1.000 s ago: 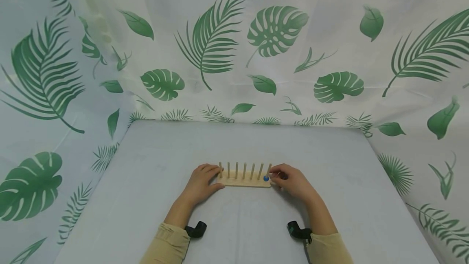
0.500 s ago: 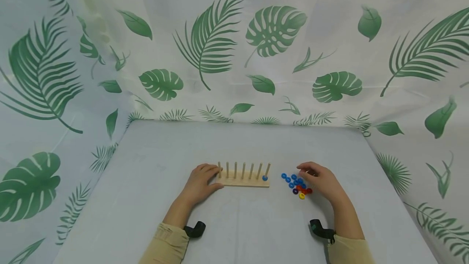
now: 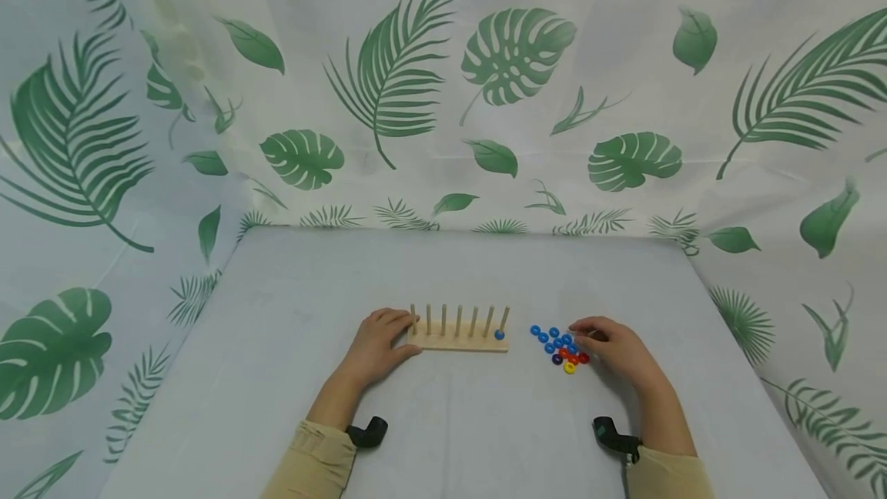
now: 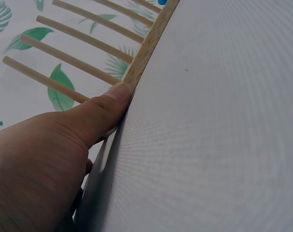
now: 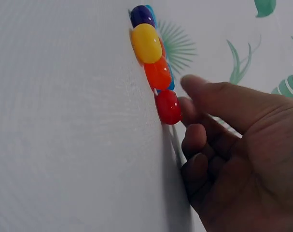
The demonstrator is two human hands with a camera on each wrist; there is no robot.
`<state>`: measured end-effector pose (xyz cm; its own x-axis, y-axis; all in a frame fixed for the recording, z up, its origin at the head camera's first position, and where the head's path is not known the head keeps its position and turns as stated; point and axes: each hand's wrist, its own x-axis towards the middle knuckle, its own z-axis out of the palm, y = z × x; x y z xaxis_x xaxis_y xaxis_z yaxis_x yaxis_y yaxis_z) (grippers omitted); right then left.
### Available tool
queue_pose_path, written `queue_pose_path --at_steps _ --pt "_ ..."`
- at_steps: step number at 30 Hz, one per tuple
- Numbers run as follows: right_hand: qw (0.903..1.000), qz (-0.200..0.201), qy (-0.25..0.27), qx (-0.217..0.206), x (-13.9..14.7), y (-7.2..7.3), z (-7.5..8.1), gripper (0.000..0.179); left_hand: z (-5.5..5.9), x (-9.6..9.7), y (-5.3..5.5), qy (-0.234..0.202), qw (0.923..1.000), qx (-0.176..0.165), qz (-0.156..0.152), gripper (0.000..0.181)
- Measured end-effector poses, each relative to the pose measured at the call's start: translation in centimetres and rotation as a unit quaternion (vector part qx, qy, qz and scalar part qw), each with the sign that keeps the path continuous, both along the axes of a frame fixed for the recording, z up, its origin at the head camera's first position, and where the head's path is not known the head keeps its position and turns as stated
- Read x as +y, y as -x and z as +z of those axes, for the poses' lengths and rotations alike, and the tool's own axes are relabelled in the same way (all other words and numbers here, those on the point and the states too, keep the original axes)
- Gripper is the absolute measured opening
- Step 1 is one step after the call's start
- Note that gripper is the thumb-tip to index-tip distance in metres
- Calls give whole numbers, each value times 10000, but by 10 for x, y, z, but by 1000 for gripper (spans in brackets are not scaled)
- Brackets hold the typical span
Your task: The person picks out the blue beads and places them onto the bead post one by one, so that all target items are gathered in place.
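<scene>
A wooden peg board [image 3: 457,343] with a row of several upright pegs lies on the table. My left hand [image 3: 377,345] grips its left end, the thumb on the front edge in the left wrist view. One blue ring bead [image 3: 500,335] sits low on the rightmost peg. To the board's right lies a cluster of loose ring beads: several blue ones [image 3: 543,337], a purple one [image 3: 557,359], a yellow one [image 3: 570,368] and red-orange ones [image 5: 169,107]. My right hand [image 3: 617,345] is at the cluster's right side, fingers loosely bent, nothing visible between thumb and forefinger.
A white cloth covers the table [image 3: 443,268]. Behind and at both sides hang white curtains [image 3: 416,45] printed with green leaves. Black wrist mounts [image 3: 369,433] stick out from both forearms.
My right hand has moved from the rightmost peg out to the right, uncovering the loose beads, and has lowered slightly beside them. My left hand stays on the board.
</scene>
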<state>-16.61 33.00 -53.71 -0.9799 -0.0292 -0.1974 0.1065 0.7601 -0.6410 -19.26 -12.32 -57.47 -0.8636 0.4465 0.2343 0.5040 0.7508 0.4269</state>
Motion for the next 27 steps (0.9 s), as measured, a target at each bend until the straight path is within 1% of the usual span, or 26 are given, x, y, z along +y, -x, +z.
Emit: queue_pose_path --at_steps 6,9,13,20,23,27 --pt "9999 -76 -145 -17 -3 1 -1 32 1 0 1 21 9998 -175 15 61" --pt "9999 -34 -161 26 -5 1 0 29 0 0 1 -20 10000 -97 5 60" --pt "9996 105 -209 150 -6 2 1 27 0 0 1 -45 10000 -42 13 59" --pt "9963 508 -531 434 -8 4 -3 25 1 0 0 -73 9999 -132 30 60" --pt "9961 490 -580 452 -10 4 -4 25 2 0 0 -65 9999 -154 33 60" --pt "9968 336 -566 458 -10 4 -6 27 2 1 0 -88 9999 -124 27 60"
